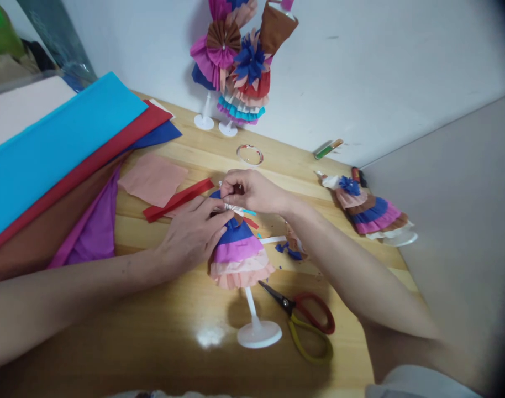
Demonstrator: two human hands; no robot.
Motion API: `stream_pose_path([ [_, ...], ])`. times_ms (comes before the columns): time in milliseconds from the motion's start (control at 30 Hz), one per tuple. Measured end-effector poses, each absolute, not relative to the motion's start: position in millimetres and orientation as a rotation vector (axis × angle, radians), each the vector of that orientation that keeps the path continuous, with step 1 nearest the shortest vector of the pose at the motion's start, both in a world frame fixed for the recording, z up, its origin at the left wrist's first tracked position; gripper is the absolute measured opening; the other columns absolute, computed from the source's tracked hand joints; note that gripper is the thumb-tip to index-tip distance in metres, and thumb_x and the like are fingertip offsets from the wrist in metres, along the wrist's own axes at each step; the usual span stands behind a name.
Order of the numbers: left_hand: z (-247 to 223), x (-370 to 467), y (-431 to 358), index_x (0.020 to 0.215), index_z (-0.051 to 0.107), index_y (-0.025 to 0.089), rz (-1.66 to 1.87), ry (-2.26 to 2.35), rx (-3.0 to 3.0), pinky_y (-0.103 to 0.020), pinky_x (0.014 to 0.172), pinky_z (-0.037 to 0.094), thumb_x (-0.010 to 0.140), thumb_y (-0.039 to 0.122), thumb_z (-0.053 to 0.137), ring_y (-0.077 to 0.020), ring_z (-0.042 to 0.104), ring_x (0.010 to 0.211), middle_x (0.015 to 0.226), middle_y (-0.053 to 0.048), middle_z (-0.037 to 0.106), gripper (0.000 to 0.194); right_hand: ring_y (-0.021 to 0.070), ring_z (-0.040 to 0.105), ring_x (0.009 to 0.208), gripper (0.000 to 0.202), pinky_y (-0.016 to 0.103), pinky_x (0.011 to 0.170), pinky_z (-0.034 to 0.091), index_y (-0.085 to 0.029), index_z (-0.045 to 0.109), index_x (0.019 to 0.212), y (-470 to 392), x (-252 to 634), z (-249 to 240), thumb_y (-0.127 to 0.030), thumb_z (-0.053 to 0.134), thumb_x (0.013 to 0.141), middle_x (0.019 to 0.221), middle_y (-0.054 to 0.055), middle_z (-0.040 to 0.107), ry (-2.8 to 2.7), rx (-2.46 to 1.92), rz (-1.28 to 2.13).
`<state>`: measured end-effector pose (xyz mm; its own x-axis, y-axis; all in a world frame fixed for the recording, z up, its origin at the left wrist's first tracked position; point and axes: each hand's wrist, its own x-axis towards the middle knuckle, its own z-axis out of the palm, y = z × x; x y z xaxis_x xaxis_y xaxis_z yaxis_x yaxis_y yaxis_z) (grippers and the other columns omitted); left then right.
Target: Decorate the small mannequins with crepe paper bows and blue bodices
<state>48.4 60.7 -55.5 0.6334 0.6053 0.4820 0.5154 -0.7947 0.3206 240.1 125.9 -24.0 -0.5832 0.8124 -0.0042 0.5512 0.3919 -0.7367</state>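
Observation:
A small doll-like figure in a layered paper dress (pixel 238 252), blue, purple, white and peach, lies tilted over the table on a white stand (pixel 258 333). My left hand (pixel 193 228) rests against its upper part from the left, fingers closed around the bodice. From the right, my right hand (pixel 246 190) pinches at the top of the dress, thumb and forefinger together; what lies between them is too small to make out. Between the hands shows a pleated white strip (pixel 235 209) at the waist, with brown below it.
Scissors (pixel 292 304) lie right of the stand. Coloured paper sheets (pixel 70 149) cover the left, near a peach piece (pixel 153 178) and red strip (pixel 178 200). Two dressed figures (pixel 248 66) stand by the wall; another (pixel 371 213) lies right. A ring (pixel 250 155) lies behind my hands.

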Motion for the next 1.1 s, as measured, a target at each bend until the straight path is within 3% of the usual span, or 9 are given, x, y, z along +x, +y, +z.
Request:
stream_pose_path([
  [400, -61, 48, 59, 0.112, 0.065, 0.015, 0.849, 0.944, 2.661, -0.038, 0.084, 0.051, 0.095, 0.021, 0.041, -0.024, 0.056, 0.097, 0.113, -0.012, 0.062, 0.03, 0.0103, 0.048, 0.057, 0.013, 0.024, 0.056, 0.038, -0.015, 0.06, 0.07, 125, 248, -18, -0.026, 0.057, 0.075, 0.063, -0.001, 0.055, -2.157, -1.217, 1.135],
  [700, -58, 48, 59, 0.113, 0.064, 0.013, 0.867, 0.926, 2.689, -0.038, 0.083, 0.052, 0.094, 0.02, 0.042, -0.0245, 0.057, 0.094, 0.111, -0.012, 0.064, 0.03, 0.0107, 0.047, 0.057, 0.007, 0.024, 0.056, 0.034, -0.015, 0.059, 0.066, 121, 247, -18, -0.02, 0.058, 0.071, 0.061, -0.002, 0.054, -2.296, -1.32, 0.917],
  [1100, -54, 49, 62, 0.112, 0.064, 0.015, 0.814, 0.924, 2.715, -0.039, 0.085, 0.051, 0.096, 0.021, 0.039, -0.0241, 0.058, 0.094, 0.109, -0.011, 0.065, 0.031, 0.0101, 0.045, 0.06, 0.006, 0.024, 0.057, 0.035, -0.016, 0.059, 0.069, 125, 244, -27, -0.018, 0.058, 0.074, 0.067, -0.002, 0.051, -2.281, -1.182, 0.952],
])
